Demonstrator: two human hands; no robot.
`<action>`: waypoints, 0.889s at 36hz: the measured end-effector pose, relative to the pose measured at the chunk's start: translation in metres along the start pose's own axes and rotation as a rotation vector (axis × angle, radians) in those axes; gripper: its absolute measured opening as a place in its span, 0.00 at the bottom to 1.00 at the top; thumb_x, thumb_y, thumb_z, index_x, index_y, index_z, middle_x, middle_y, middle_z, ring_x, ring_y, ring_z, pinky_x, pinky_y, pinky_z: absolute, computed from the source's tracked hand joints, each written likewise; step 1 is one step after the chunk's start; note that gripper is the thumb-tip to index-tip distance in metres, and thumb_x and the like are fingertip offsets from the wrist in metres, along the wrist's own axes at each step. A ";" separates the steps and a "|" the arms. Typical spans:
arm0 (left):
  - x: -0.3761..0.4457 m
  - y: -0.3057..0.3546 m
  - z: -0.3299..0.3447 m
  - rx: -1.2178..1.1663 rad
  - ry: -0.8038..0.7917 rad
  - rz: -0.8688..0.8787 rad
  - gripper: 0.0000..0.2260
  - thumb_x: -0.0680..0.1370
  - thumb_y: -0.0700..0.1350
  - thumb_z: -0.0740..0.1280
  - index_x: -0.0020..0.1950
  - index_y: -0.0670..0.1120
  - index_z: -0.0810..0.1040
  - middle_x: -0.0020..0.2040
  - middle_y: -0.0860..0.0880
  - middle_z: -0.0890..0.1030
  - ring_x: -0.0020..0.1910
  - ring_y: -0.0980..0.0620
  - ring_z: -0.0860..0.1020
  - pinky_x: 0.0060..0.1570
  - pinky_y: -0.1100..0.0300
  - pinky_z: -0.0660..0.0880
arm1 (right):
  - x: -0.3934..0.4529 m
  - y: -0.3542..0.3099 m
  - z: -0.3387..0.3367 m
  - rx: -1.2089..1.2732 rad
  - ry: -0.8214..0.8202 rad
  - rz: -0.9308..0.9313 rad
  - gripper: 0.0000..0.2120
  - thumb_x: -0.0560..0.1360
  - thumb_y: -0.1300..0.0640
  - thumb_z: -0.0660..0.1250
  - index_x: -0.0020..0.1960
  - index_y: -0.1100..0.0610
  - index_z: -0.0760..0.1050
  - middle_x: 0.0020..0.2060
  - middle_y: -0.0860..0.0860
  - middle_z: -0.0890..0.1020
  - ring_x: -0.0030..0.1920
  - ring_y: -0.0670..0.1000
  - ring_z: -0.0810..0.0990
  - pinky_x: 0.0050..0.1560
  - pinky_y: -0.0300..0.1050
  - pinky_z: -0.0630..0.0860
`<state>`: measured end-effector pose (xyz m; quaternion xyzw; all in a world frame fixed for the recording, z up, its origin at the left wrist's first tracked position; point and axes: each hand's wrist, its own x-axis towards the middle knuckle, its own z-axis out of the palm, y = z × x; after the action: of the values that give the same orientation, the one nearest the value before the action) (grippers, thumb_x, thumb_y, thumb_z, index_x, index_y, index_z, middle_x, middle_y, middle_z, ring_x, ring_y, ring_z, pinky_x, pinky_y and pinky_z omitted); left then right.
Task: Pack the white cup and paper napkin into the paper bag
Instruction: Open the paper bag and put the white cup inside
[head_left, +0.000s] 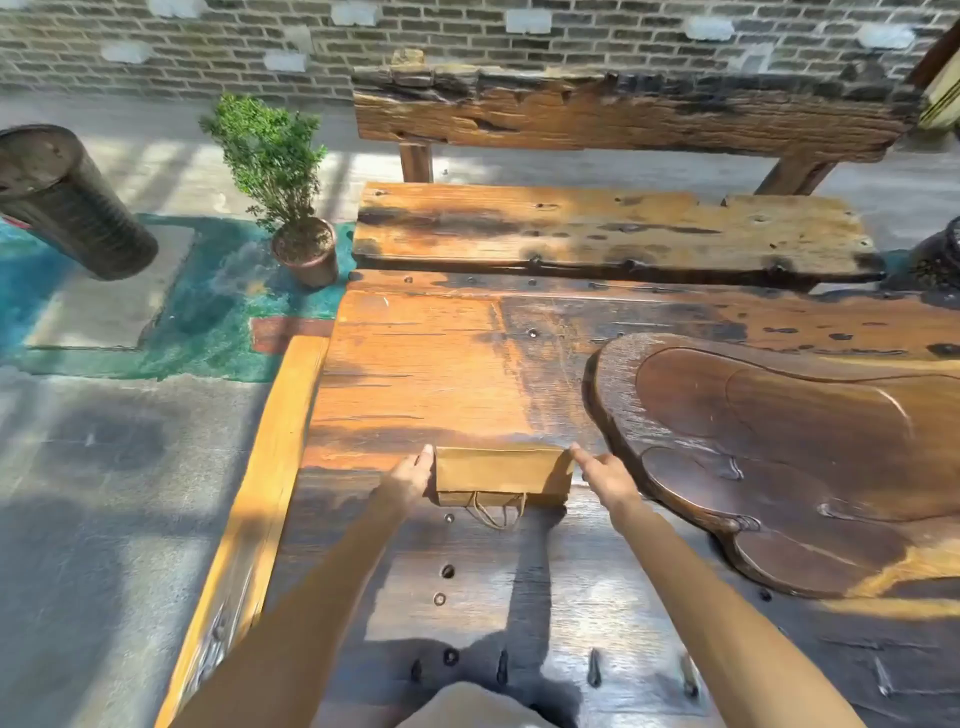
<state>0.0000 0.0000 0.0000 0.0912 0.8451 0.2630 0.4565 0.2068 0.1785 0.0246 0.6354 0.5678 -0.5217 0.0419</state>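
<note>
A brown paper bag (501, 470) with string handles stands on the wooden table (431, 374), its handles hanging toward me. My left hand (413, 475) holds the bag's left side, fingers against its edge. My right hand (605, 475) touches the bag's right side, index finger stretched to its top corner. No white cup or paper napkin shows in view; the inside of the bag is hidden.
A large dark carved wooden tray (779, 457) lies on the table just right of the bag. A rough bench (613, 234) stands beyond the table. A potted plant (291, 208) and a dark cylinder (67, 202) stand on the floor at left.
</note>
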 end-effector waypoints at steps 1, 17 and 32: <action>0.002 0.002 0.001 -0.041 -0.014 -0.025 0.22 0.80 0.63 0.52 0.50 0.47 0.76 0.54 0.44 0.81 0.56 0.43 0.79 0.62 0.51 0.74 | 0.005 0.001 0.001 0.014 -0.022 0.012 0.22 0.79 0.41 0.63 0.54 0.62 0.75 0.52 0.57 0.78 0.57 0.58 0.77 0.63 0.53 0.71; -0.006 0.010 -0.001 -0.040 -0.006 0.003 0.15 0.81 0.54 0.59 0.46 0.42 0.74 0.43 0.41 0.81 0.42 0.40 0.84 0.51 0.49 0.81 | 0.017 0.002 0.005 -0.167 -0.021 -0.021 0.28 0.79 0.37 0.58 0.64 0.60 0.73 0.62 0.60 0.80 0.62 0.61 0.78 0.62 0.53 0.74; -0.032 -0.008 -0.006 -0.122 -0.051 0.115 0.15 0.73 0.34 0.72 0.59 0.37 0.79 0.45 0.43 0.80 0.42 0.49 0.77 0.34 0.66 0.74 | -0.025 0.015 -0.004 -0.795 -0.266 -0.402 0.53 0.57 0.31 0.75 0.77 0.40 0.57 0.67 0.50 0.76 0.66 0.55 0.75 0.64 0.53 0.73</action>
<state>0.0141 -0.0211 0.0217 0.1183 0.8090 0.3373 0.4667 0.2255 0.1584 0.0357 0.3750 0.8254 -0.3382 0.2525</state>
